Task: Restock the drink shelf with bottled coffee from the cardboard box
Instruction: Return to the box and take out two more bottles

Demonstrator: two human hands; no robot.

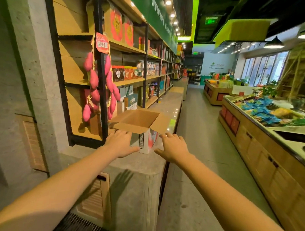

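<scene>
Cardboard box (140, 121) on ledge (170, 102), shelf (130, 81) seemingly just behind-left

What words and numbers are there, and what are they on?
Nothing here can be read for sure.
Red tag: white Chinese characters, too blurred to read.
Green banner: white characters, too slanted to read.
Barcode on the box: digits too small.
Ceiling sign: too blurred.
Far wall sign: too small.

Grocery shop interior: wall shelving (128, 48) stocked with jars (118, 73) and gift boxes (115, 25); across the aisle (196, 135) from the shelving, display counters (249, 143) hold packaged goods (259, 110).
</scene>
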